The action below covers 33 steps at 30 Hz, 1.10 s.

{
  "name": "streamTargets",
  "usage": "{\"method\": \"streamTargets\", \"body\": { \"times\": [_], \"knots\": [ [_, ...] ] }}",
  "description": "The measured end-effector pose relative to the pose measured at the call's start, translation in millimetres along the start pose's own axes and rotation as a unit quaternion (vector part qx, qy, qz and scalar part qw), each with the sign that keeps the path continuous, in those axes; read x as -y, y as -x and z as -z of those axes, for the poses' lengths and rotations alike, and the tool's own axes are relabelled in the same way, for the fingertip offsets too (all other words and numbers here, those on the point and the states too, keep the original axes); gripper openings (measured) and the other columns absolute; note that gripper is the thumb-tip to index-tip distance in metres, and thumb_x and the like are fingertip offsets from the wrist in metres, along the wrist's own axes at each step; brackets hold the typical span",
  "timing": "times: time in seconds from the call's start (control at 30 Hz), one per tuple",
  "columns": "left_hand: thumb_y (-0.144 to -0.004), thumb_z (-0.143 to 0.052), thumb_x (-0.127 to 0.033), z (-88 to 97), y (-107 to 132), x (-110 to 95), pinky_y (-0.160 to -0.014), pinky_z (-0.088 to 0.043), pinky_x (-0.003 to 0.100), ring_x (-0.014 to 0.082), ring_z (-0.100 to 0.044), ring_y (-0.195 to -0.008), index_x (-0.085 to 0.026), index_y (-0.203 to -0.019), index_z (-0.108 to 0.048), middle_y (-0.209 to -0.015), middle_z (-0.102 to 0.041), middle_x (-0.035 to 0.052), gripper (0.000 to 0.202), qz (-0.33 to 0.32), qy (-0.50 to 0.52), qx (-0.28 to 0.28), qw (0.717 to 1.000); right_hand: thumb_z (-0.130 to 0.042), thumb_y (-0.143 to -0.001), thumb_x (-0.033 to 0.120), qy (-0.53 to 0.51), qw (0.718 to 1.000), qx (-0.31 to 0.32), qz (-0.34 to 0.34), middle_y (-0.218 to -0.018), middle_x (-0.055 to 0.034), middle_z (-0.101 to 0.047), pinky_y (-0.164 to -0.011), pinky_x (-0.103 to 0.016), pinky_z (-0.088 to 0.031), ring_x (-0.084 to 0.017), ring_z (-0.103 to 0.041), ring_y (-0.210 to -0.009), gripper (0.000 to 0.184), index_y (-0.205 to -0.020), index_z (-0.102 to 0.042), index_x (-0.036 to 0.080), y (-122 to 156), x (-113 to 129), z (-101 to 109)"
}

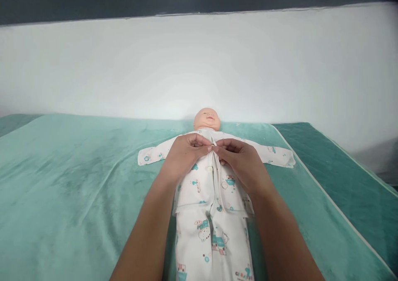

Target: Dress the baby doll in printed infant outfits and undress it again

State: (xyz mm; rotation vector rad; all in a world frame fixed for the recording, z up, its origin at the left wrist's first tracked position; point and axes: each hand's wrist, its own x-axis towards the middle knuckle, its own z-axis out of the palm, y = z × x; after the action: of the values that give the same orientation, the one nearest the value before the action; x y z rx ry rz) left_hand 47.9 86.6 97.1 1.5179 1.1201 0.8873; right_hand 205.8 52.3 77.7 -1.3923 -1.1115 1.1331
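Note:
A baby doll (207,118) lies face up, dressed in a white baby shirt (189,190) with teal and pink prints. Its sleeves stretch out to both sides, and matching trousers (199,248) cover the legs. At the upper chest, my left hand (189,151) pinches one front edge of the shirt. My right hand (236,153) pinches the opposite edge, the fingertips of both hands nearly meeting over the front opening. Whatever fastener lies between the fingertips is mostly hidden. Below the hands, a small pale button (210,169) shows on the front edge, and the lower front hangs loosely parted.
A teal plush blanket (93,198) lies under the doll, creased on the left. Its pale hem runs down the right, beside a darker green cover (336,169). Behind the doll's head rises a white wall (199,61) with a dark band above.

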Motion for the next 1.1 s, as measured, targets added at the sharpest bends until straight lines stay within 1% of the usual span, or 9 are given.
{"method": "streamTargets", "body": {
  "times": [0.1,0.27,0.37,0.5,0.6,0.77,0.9,1.0,1.1],
  "knots": [
    [-0.074,-0.069,-0.033,0.3,0.8,-1.7,-0.045,-0.024,0.021,0.0048,-0.031,-0.047,-0.017,-0.073,-0.066,-0.054,-0.045,-0.0057,0.016,0.009,0.010,-0.005,1.000,-0.072,-0.070,0.038,0.024,1.000,0.010,-0.005,-0.070,0.0008,-0.060,-0.045,-0.019,-0.033,-0.009,-0.049,-0.057,0.027,-0.089,-0.069,0.019,4.5,5.9,-2.0],
    [-0.074,-0.067,-0.031,2.1,3.4,-5.1,-0.046,-0.026,0.021,0.0049,-0.035,-0.048,-0.017,-0.076,-0.064,-0.060,-0.055,-0.0033,0.014,0.021,0.003,0.006,1.000,-0.068,-0.071,0.034,0.113,0.994,-0.013,0.005,-0.075,0.0011,-0.064,-0.048,-0.020,-0.034,-0.009,-0.051,-0.059,0.024,-0.090,-0.066,0.020,7.4,12.1,-8.0],
    [-0.075,-0.065,-0.031,1.2,3.6,-5.4,-0.046,-0.027,0.020,0.0054,-0.037,-0.049,-0.017,-0.077,-0.064,-0.063,-0.056,-0.0025,0.015,0.026,-0.015,0.008,1.000,-0.065,-0.072,0.033,0.162,0.986,-0.022,0.023,-0.073,0.0010,-0.065,-0.051,-0.021,-0.037,-0.011,-0.055,-0.060,0.020,-0.088,-0.065,0.021,7.1,11.2,-10.6],
    [-0.073,-0.066,-0.029,-4.6,1.5,-3.6,-0.051,-0.033,0.020,0.0078,-0.047,-0.057,-0.017,-0.077,-0.063,-0.071,-0.061,-0.0008,0.013,0.017,-0.047,-0.022,0.999,-0.060,-0.077,0.034,0.199,0.977,-0.031,0.068,-0.073,0.0000,-0.066,-0.053,-0.023,-0.040,-0.013,-0.058,-0.062,0.015,-0.083,-0.064,0.020,7.1,8.2,-13.3],
    [-0.072,-0.064,-0.026,-8.3,0.6,-2.1,-0.055,-0.037,0.021,0.0104,-0.054,-0.064,-0.019,-0.083,-0.063,-0.076,-0.065,-0.0003,0.013,0.003,-0.054,-0.030,0.998,-0.058,-0.077,0.029,0.226,0.970,-0.035,0.084,-0.072,0.0005,-0.066,-0.053,-0.023,-0.039,-0.013,-0.057,-0.060,0.012,-0.084,-0.063,0.021,8.0,8.2,-14.8],
    [-0.072,-0.065,-0.024,-6.0,1.5,-0.8,-0.054,-0.038,0.021,0.0090,-0.052,-0.059,-0.020,-0.086,-0.061,-0.072,-0.063,-0.0021,0.015,0.007,0.027,-0.006,1.000,-0.056,-0.078,0.029,0.239,0.967,-0.021,0.086,-0.070,0.0025,-0.066,-0.054,-0.024,-0.039,-0.013,-0.058,-0.060,0.023,-0.101,-0.061,0.023,10.0,11.2,-14.7],
    [-0.069,-0.069,-0.021,1.2,1.1,-1.5,-0.049,-0.033,0.020,0.0060,-0.044,-0.051,-0.019,-0.086,-0.059,-0.068,-0.061,-0.0035,0.020,0.033,0.079,0.020,0.996,-0.060,-0.077,0.033,0.231,0.970,-0.003,0.079,-0.071,0.0033,-0.066,-0.055,-0.024,-0.039,-0.013,-0.059,-0.062,0.028,-0.104,-0.060,0.025,10.6,11.7,-12.1],
    [-0.070,-0.071,-0.023,5.7,0.8,-1.8,-0.046,-0.029,0.020,0.0046,-0.039,-0.048,-0.019,-0.084,-0.059,-0.066,-0.059,-0.0041,0.019,0.045,0.054,0.032,0.997,-0.062,-0.077,0.033,0.228,0.971,0.007,0.069,-0.073,0.0034,-0.066,-0.054,-0.023,-0.039,-0.013,-0.058,-0.063,0.030,-0.106,-0.060,0.026,11.3,12.7,-9.2],
    [-0.072,-0.071,-0.028,5.0,-0.3,0.8,-0.049,-0.034,0.020,0.0062,-0.044,-0.053,-0.019,-0.086,-0.061,-0.069,-0.058,-0.0036,0.019,0.024,0.006,0.025,0.999,-0.063,-0.076,0.034,0.214,0.975,0.013,0.063,-0.073,0.0032,-0.065,-0.053,-0.023,-0.037,-0.012,-0.057,-0.062,0.030,-0.106,-0.061,0.026,11.5,14.1,-5.6]
  ]
}}
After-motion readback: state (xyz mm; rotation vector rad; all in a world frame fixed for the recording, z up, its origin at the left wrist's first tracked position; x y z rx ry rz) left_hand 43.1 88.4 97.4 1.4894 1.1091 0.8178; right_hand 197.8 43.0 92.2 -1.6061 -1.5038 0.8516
